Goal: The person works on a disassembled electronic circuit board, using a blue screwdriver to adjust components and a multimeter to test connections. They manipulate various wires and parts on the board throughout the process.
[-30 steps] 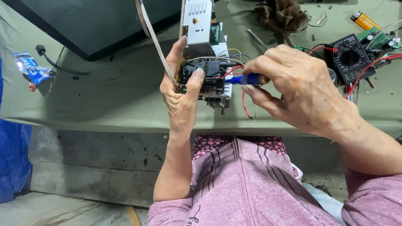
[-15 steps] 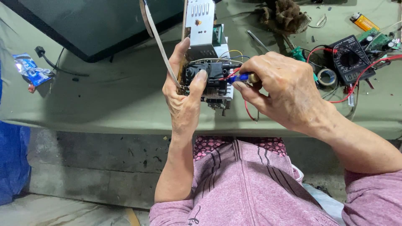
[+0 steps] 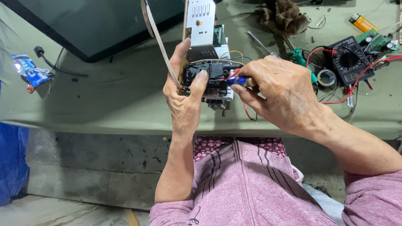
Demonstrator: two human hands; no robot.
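My left hand (image 3: 184, 100) grips a circuit board assembly (image 3: 211, 79) above the table's front edge, thumb pressed on its black component. A perforated metal shield (image 3: 200, 25) stands at the board's far end, and a flat ribbon cable (image 3: 157, 39) runs up past my fingers. My right hand (image 3: 278, 92) pinches a small blue-handled tool (image 3: 234, 80) whose tip rests against the board's right side. Thin red wires (image 3: 247, 113) hang below the board.
An olive-green table (image 3: 104, 100) carries a dark screen panel (image 3: 83, 21) at the back left, a blue packet (image 3: 29, 71), a black multimeter (image 3: 349, 60) with red leads, a tape roll (image 3: 325, 78), a yellow lighter (image 3: 362, 23) and a brown rag (image 3: 282, 16).
My right hand has shifted slightly left and closer to the board, with the blue tool's tip now at the board's side. My left hand keeps its hold.
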